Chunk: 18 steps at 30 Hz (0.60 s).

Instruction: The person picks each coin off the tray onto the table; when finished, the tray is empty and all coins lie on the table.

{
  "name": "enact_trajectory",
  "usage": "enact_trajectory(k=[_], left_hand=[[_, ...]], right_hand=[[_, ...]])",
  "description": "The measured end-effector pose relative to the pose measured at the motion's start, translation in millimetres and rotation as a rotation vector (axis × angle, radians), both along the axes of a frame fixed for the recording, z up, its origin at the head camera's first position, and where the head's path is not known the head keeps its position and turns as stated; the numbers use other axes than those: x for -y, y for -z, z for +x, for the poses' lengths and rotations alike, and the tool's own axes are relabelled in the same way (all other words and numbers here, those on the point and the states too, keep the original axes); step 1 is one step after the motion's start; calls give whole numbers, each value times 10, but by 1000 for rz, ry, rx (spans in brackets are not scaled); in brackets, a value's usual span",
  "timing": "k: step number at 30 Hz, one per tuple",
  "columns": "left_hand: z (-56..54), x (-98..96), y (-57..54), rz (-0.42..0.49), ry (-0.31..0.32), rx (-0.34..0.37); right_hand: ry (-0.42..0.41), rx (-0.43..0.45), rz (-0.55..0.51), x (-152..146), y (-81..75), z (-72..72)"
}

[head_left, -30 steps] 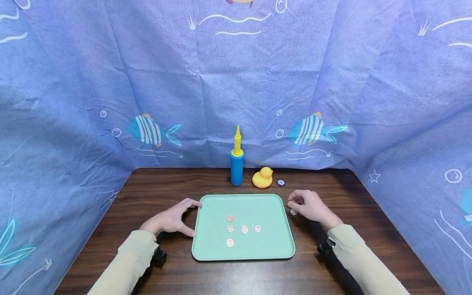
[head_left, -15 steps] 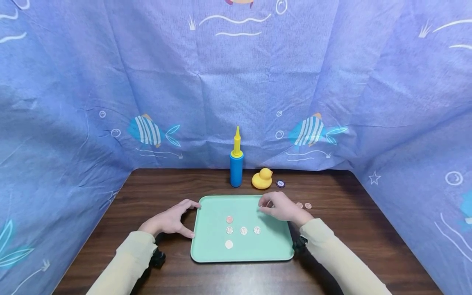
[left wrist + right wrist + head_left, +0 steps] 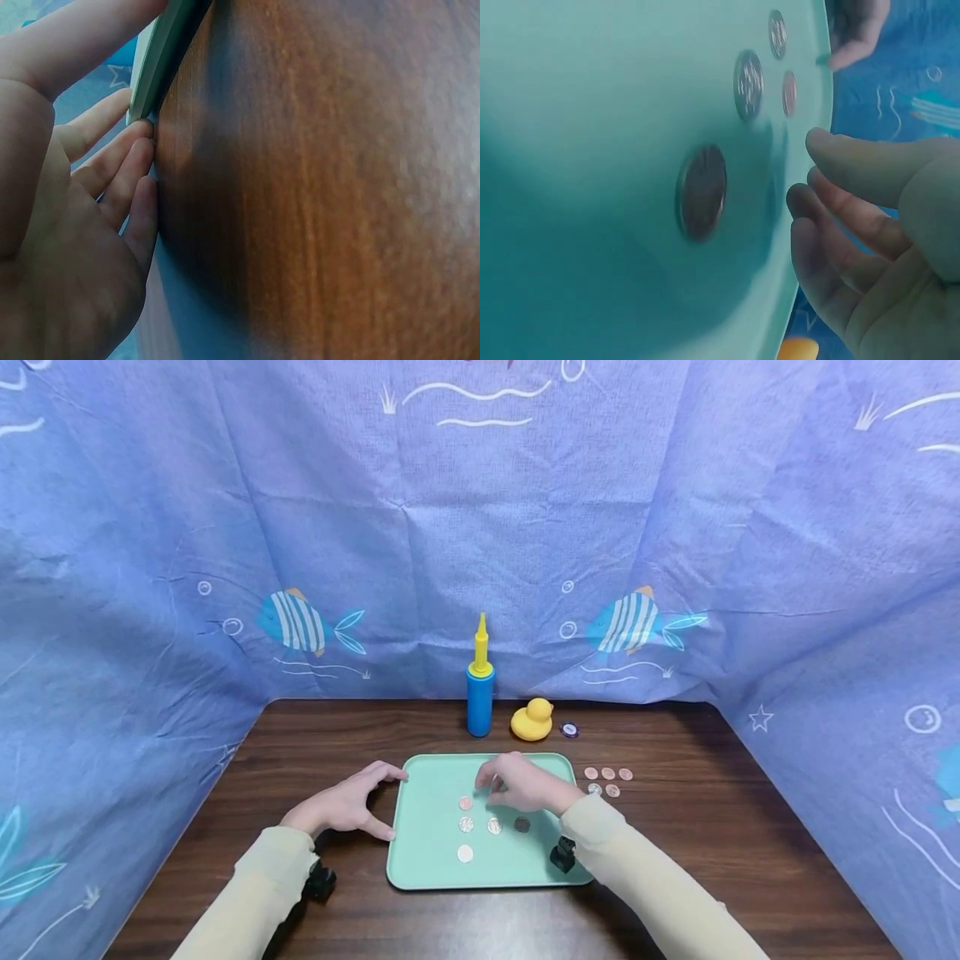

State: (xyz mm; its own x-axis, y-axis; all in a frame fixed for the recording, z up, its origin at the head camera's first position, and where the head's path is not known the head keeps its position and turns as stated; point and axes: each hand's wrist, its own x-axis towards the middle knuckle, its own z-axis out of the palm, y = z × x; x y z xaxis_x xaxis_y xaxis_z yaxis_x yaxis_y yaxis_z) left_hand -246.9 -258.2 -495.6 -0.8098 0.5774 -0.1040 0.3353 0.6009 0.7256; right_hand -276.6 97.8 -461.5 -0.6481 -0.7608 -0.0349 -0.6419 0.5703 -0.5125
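Note:
My left hand (image 3: 341, 802) rests at the left edge of the green tray (image 3: 427, 872), thumb and index finger spread wide along its rim. In the left wrist view the left fingers (image 3: 120, 169) look fairly straight beside the tray's side. Over the upper middle of the tray hovers my right hand (image 3: 521, 783), fingers loosely bent. The right wrist view shows a gap between thumb and fingertips, with no object visible there. Several coins lie flat in the tray, among them a copper coin (image 3: 466, 803), a silver coin (image 3: 494, 826) and a shaded coin (image 3: 522, 824) below the right hand.
Right of the tray, more coins (image 3: 608, 773) lie on the dark wooden table (image 3: 712, 827). Behind the tray stand a blue and yellow hand pump (image 3: 480, 702), a yellow rubber duck (image 3: 532, 721) and a poker chip (image 3: 569, 729). A blue fish-print cloth (image 3: 480, 552) hangs behind.
My right hand has moved left from the coins beside the tray to above the tray, uncovering those coins. My left hand stays at the tray's edge.

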Motion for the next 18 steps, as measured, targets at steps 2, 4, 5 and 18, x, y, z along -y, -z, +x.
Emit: enact_trajectory(k=[2,4,5,18], left_hand=[[9,14,1,-2,0,-10],[18,24,3,-5,2,-20],[20,27,5,-10,5,-26],[-16,-22,2,-3,24,-48]], right_hand=[[-18,-15,30,75,19,16],[-29,-28,64,141,41,33],[-32,-33,80,169,50,41],[-60,-63,60,364,74,23]])
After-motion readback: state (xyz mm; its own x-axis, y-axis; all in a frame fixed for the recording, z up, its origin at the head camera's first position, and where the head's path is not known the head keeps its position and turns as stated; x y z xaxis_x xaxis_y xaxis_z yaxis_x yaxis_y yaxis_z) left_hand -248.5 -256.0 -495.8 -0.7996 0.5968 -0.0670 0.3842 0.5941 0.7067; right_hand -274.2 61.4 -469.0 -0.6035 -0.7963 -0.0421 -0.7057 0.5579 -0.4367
